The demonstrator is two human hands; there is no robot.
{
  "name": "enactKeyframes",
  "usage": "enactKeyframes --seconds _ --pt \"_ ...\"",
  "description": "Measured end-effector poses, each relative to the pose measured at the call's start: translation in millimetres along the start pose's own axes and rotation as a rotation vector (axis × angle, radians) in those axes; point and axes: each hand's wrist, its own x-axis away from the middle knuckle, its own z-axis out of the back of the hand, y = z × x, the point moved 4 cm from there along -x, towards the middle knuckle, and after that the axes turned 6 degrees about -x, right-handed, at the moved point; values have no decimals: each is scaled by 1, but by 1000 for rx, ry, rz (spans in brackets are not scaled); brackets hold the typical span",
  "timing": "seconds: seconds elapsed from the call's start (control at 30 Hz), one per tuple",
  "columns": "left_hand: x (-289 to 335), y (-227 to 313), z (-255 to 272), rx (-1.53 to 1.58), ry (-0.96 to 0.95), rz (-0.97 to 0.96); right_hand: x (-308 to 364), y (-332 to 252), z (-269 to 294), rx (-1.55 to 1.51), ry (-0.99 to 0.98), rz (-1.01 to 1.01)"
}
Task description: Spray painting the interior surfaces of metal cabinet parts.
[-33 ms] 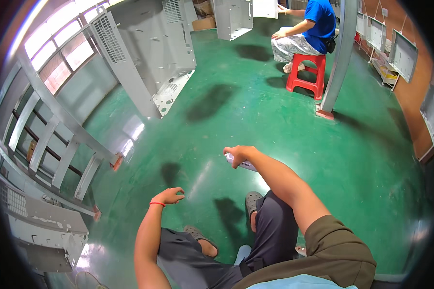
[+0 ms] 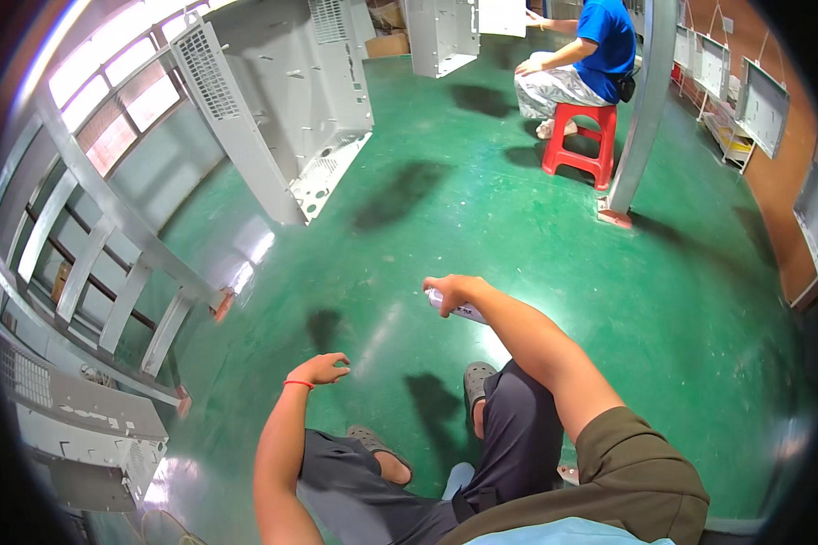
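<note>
My right hand [image 2: 454, 292] is closed round a slim pale can, white with purple, that looks like a spray can [image 2: 469, 312]. One finger lies over its top end, and the palm hides part of its body. Lower and to the left, my left hand [image 2: 320, 369] hangs in the air with fingers loosely bent and apart. Nothing is in it, and a red cord circles its wrist. Ahead on the left hangs a large grey metal cabinet shell [image 2: 277, 100] with a vent grille and a holed bottom plate. Neither hand touches it.
A person in blue [image 2: 600, 50] sits on a red stool [image 2: 583, 141] behind a grey post [image 2: 641, 118], a hand at a white panel [image 2: 502, 16]. Grey metal framing [image 2: 118, 222] stands left, above another metal housing [image 2: 91, 422]. Panels [image 2: 762, 109] hang along the right wall.
</note>
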Motion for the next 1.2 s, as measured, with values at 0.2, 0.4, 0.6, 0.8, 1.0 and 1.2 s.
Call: enactKeyframes --seconds 0.2,0.4,0.6,0.8,1.0,1.2 --pt "-3 -10 1 13 -23 8 -14 -2 24 -172 342 69" --pt "-33 -4 19 14 -25 -13 -12 -56 146 -1793 577 461" --pt "-31 -23 19 102 -31 -11 79 -236 230 -730 1083 814" --pt "-28 0 33 125 25 -40 121 -308 268 42 1462 1021" --pt "-18 -27 33 145 55 5 131 -343 284 99 1476 1045" --pt "-24 -25 37 166 30 20 132 -334 293 -19 1621 985"
